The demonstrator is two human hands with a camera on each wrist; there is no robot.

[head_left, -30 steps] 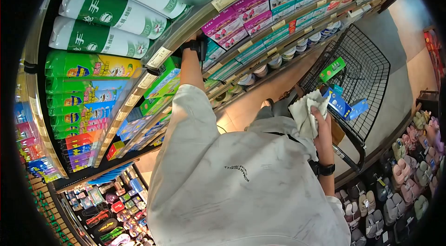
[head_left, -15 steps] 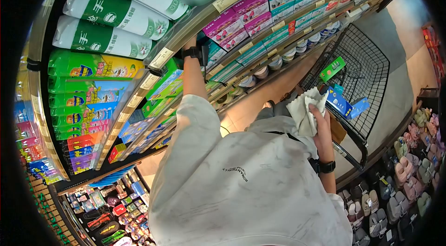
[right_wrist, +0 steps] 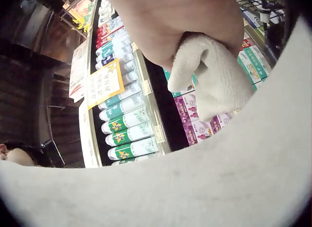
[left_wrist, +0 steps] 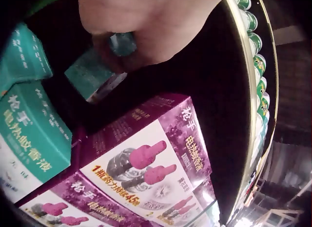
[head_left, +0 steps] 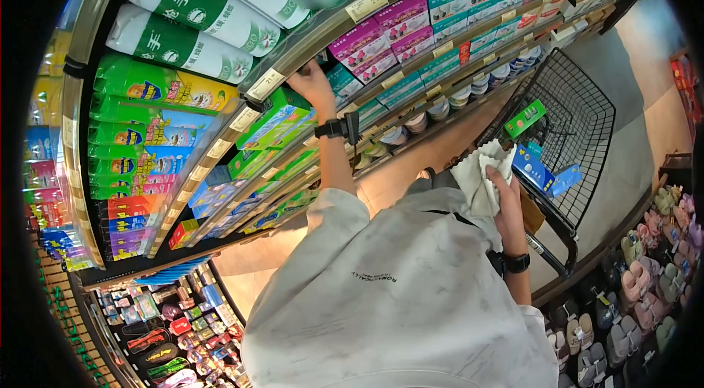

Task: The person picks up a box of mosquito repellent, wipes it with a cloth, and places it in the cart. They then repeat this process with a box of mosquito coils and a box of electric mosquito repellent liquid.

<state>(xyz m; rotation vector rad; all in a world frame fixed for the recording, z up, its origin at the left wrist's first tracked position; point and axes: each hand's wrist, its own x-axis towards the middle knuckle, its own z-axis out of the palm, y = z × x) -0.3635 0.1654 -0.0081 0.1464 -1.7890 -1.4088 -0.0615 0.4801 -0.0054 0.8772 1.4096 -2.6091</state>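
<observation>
My left hand (head_left: 314,89) is at the shelf's edge, just left of the purple boxes (head_left: 357,42). In the left wrist view its fingers curl round a small teal box (left_wrist: 87,73), partly hidden by them. Below it stand a purple box of mosquito repellent liquid (left_wrist: 141,163) and a teal box (left_wrist: 36,134). A crumpled white cloth (head_left: 480,175) is gripped in my right hand (head_left: 507,205), beside my waist. The right wrist view shows the cloth (right_wrist: 219,80) bunched under the fingers.
White-and-green spray cans (head_left: 183,54) lie along the upper shelf, with green packets (head_left: 158,91) beneath. A black wire shopping cart (head_left: 605,138) holding a green box (head_left: 525,118) and blue boxes (head_left: 534,168) stands to the right. Slippers (head_left: 634,278) hang at lower right.
My left hand, hidden inside the shelf before, has drawn back toward me and now shows at its edge. My right hand keeps the cloth in about the same place.
</observation>
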